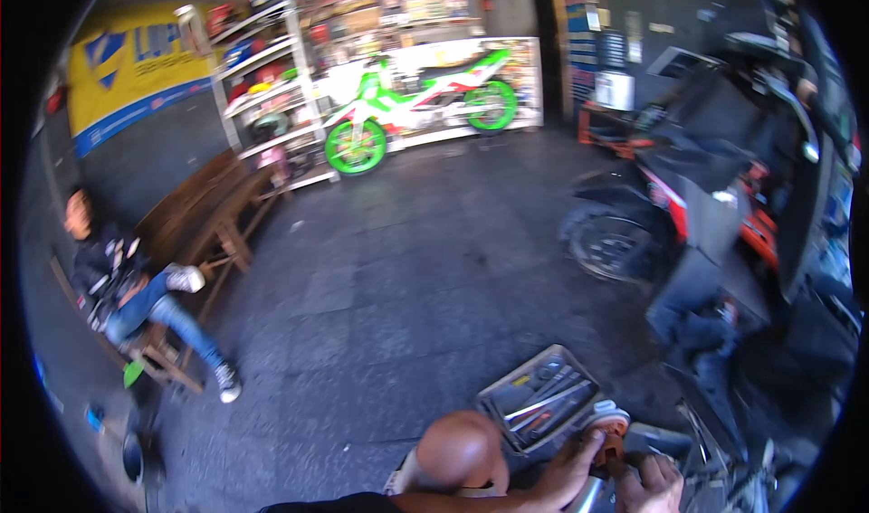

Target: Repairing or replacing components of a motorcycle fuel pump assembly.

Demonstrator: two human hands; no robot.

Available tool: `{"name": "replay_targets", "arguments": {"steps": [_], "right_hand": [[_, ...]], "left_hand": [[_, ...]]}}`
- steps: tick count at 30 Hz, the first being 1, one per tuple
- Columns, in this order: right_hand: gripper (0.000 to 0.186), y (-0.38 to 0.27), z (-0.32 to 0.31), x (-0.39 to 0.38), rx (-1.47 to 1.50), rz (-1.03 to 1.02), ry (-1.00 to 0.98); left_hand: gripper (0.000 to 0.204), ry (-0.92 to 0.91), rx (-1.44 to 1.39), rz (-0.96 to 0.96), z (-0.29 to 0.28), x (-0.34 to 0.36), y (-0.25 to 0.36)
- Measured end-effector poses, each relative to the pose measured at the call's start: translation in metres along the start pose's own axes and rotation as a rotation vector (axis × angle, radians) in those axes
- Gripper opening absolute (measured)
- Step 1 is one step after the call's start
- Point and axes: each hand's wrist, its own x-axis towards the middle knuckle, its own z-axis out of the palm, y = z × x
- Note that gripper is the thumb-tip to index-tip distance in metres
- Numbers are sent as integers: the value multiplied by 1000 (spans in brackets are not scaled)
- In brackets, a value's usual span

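Note:
Low in the view, my left hand (568, 470) grips a small orange-brown part with a pale round top (608, 417); its exact kind is blurred. My right hand (648, 484) is closed right beside it, fingers curled against the part's lower end. Whatever lies inside those right fingers is hidden. A silvery piece (588, 493) shows between the two hands, partly covered. Just beyond them, a tool tray (499, 394) on the floor holds wrenches and other hand tools.
My bent knee (460, 450) is left of the hands. Dark motorcycle panels (711, 205) and a wheel (615, 244) crowd the right. A person (118, 273) sits by a wooden bench (195, 210) at left. A green-and-white motorcycle (425, 101) stands at the back beside white shelves (262, 58).

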Motion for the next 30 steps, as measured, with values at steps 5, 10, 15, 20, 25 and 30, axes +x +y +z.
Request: {"name": "replay_targets", "arguments": {"steps": [5, 10, 15, 20, 25, 30], "right_hand": [[21, 12, -10, -33, 166, 244, -9], [37, 20, -32, -69, 69, 394, 35], [34, 23, -49, -116, 13, 578, -10], [30, 13, -65, -128, -32, 661, 160], [26, 9, -64, -143, -1, 742, 479], [23, 3, -53, -147, 145, 929, 543]], "left_hand": [[48, -117, -217, 67, 34, -4, -11], [38, -439, -401, -189, 57, 18, -61], [51, -499, -257, -424, 98, -22, -61], [38, -439, -270, -365, 123, -37, -76], [46, -677, -244, -196, 137, -38, -97], [51, -691, -197, -129, 140, -31, -101]]}}
